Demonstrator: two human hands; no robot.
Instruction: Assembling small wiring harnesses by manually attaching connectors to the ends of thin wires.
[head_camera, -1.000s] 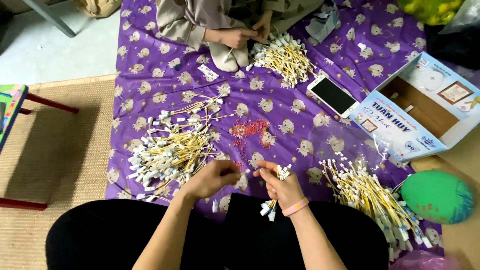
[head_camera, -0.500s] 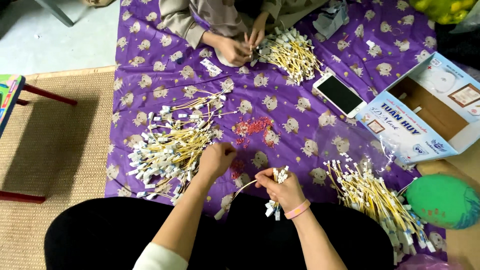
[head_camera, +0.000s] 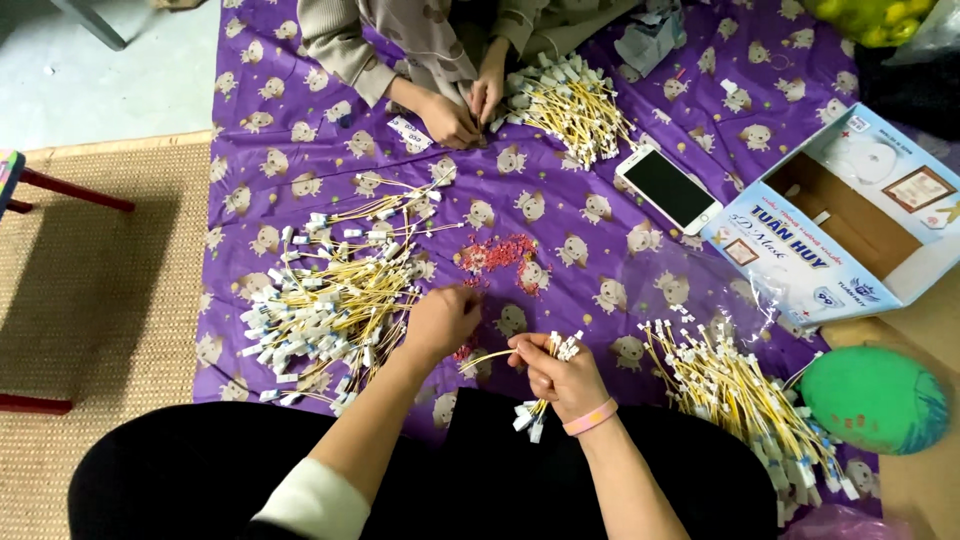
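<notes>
head view looks down on a purple printed cloth (head_camera: 600, 250) spread over a woven mat (head_camera: 110, 300). right hand (head_camera: 560, 375) is closed in a fist around a bundle of yellow wires with white connectors (head_camera: 535, 400); connector ends stick out above the fingers and below the wrist, over the black-clad lap. left hand (head_camera: 440, 320) is curled, fingertips pressed down on the cloth at the near edge of a scatter of small red pieces (head_camera: 500, 258); whether a piece is pinched between the fingers cannot be told. risk, as a judgement: the bundle is gripped near its middle only, so a loosened fist could let single wires slide out onto the lap or cloth; the red pieces are small and loose, so a sweep of the wrist could scatter them into the cloth folds. a large tangled wire pile (head_camera: 330, 290) lies just beside the left forearm, and a drawn-back sleeve could snag it. a second wire pile (head_camera: 740, 400) lies near the right elbow, with a clear plastic bag (head_camera: 700, 290) above it. open room: the bare cloth between the red pieces and the phone (head_camera: 668, 188) is free. an open cardboard box (head_camera: 850, 220) and a green round object (head_camera: 875, 400) bound the right side. another person's hands (head_camera: 465, 105) work a far wire pile (head_camera: 575, 105), well apart.
</notes>
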